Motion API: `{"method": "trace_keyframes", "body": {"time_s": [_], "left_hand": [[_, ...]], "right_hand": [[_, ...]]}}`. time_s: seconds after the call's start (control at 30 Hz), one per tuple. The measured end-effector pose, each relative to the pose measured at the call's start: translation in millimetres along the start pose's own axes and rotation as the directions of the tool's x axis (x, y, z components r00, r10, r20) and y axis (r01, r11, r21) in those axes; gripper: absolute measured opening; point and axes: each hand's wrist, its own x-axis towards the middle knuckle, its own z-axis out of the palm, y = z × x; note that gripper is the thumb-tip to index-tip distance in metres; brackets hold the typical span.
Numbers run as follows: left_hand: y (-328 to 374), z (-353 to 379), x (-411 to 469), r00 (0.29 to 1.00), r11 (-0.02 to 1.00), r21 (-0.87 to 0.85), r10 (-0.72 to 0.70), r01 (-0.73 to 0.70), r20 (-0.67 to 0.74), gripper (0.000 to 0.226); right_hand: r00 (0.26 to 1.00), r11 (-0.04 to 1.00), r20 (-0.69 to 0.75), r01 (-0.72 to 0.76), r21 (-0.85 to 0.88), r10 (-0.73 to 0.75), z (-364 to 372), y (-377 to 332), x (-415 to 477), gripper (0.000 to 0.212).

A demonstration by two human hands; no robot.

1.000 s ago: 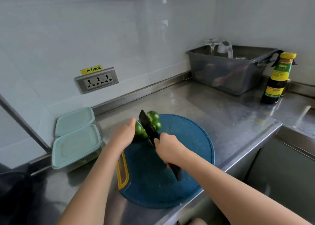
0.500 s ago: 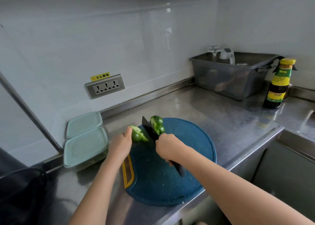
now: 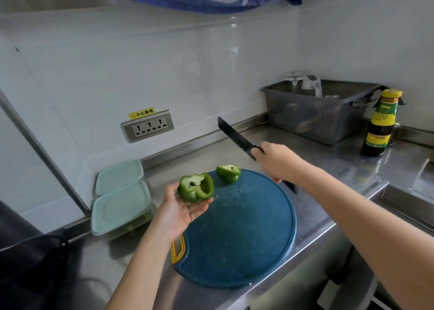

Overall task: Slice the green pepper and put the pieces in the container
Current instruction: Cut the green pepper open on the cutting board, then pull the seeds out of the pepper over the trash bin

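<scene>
The green pepper is cut in two. One half (image 3: 196, 190) sits cut side up in my left hand (image 3: 180, 209), which is turned palm up above the left edge of the round blue cutting board (image 3: 239, 234); fingers curl under it. The other half (image 3: 229, 173) lies on the far part of the board. My right hand (image 3: 278, 162) grips the handle of a black knife (image 3: 236, 138), raised off the board with the blade pointing up and left. Two lidded pale-green containers (image 3: 121, 207) stand left of the board against the wall.
A grey plastic tub (image 3: 314, 117) holding a glass and a kettle stands at the back right. A dark sauce bottle (image 3: 381, 124) with a yellow cap is beside it. A socket strip (image 3: 148, 127) is on the wall. The steel counter drops to a sink edge on the right.
The knife went through the pepper and then lifted up and right off the board. My left hand picked up one half and turned it cut side up; the other half stayed on the board.
</scene>
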Motion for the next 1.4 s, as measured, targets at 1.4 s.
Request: {"method": "trace_keyframes", "body": {"time_s": [1.4], "left_hand": [[-141.6,190.2,-50.3,0.847,0.961,0.238,-0.240,0.139,0.474,0.042]], "right_hand": [[0.971,0.996,-0.237,0.013,-0.089,-0.034,-60.5,113.8,-154.8,0.032]]}}
